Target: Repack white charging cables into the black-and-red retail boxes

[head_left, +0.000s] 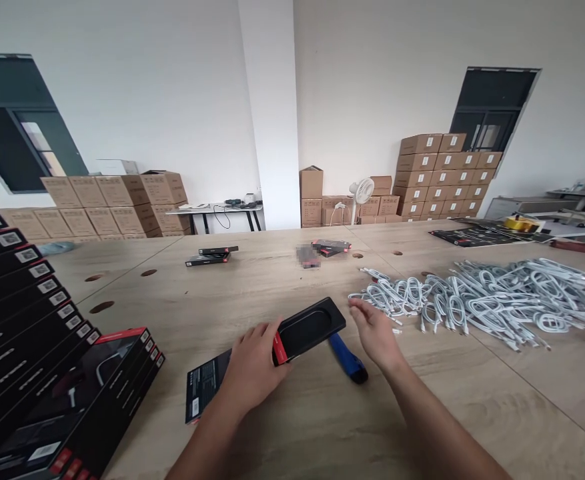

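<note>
My left hand [255, 363] is closed around a black box tray [309, 327] with a long rounded recess and a red strip by my fingers. Beneath that hand, a printed black box sleeve [202, 387] shows at the left, and I cannot tell whether it is joined to the tray. A blue and black utility knife [348, 360] lies on the table just right of the tray. My right hand [375, 330] is closed with fingertips pinched together at the near edge of the coiled white cables [397, 293]; what sits between them is hidden.
Tall stacks of black boxes [17, 320] rise at my left. More white cables [512, 300] spread over the wooden table [282, 433] at right. Black boxes [212, 255] lie further back. Flat black sheets [477, 235] and yellow tape [519, 224] are far right.
</note>
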Demonstrator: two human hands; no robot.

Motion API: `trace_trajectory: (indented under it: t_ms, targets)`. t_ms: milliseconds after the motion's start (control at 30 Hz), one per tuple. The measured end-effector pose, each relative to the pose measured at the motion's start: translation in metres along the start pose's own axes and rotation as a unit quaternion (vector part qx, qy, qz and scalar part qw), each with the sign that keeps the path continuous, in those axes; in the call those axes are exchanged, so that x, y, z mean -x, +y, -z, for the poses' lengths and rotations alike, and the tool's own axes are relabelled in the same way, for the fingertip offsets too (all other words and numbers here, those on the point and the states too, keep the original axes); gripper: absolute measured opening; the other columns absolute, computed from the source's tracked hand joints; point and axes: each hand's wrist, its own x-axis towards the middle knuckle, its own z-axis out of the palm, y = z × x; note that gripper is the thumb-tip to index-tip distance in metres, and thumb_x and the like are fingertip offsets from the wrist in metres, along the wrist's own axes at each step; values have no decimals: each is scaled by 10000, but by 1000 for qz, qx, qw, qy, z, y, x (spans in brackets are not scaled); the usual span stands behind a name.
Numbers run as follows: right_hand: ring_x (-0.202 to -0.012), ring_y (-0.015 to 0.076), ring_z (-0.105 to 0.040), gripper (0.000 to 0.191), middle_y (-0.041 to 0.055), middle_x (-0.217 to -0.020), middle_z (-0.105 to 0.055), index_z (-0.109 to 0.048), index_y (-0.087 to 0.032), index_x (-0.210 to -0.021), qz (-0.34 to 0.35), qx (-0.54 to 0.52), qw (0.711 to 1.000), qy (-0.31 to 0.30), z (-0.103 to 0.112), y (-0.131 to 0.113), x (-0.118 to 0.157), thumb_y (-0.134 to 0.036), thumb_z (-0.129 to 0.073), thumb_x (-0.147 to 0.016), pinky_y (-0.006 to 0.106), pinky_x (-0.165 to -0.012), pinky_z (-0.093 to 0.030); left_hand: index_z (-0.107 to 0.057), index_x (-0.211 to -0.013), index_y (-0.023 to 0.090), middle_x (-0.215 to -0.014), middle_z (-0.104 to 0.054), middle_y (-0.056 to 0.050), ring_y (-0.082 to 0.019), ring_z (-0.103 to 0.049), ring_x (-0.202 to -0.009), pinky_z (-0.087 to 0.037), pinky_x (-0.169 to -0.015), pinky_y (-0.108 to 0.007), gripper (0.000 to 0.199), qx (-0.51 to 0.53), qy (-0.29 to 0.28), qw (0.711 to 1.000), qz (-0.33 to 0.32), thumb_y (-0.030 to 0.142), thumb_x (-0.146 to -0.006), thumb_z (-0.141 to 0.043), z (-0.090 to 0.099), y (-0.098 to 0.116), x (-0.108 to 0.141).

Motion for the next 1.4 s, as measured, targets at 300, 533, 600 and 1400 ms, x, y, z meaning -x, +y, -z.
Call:
trace_trajectory:
  t_ms: [300,533,600,1400]
  targets:
    - [-1047,220,-687,277,62,-1179,-735,-748,-276,-1117,26,-179,962,-206,-41,-44,45,-415,-639,-903,384,-912,-556,-278,-1551,340,-1386,-592,-88,-307,-550,-1279,-402,-1069,-482,903,69,49,992,-94,221,-781,-736,5,4,0]
    - [-677,128,-584,309,-8,-813,-689,-729,-214,-949,-148,-362,890,-232,-41,-55,45,-475,-776,-790,233,-568,-479,-288,-1563,417,-1531,-442,-76,-307,-450,-1391,-412,-1118,-460,756,57,39,980,-188,317,-905,-648,10,10,3]
    - [-630,118,-571,327,-13,-745,-671,-731,-196,-894,-165,-382,877,-241,-39,-58,45,-497,-782,-775,245,-581,-480,-358,-1532,422,-1544,-414,-73,-301,-445,-1394,-432,-1113,-447,651,64,40,978,-194,357,-937,-614,11,12,5]
    - [-1168,244,-650,397,86,-1331,-653,-528,-285,-1231,54,-209,957,-196,-38,-78,68,-248,-689,-870,399,-923,-537,-349,-1328,264,-1306,-495,-92,-229,-575,-1150,-478,-981,-378,737,410,346,844,30,401,-766,-806,3,24,-4]
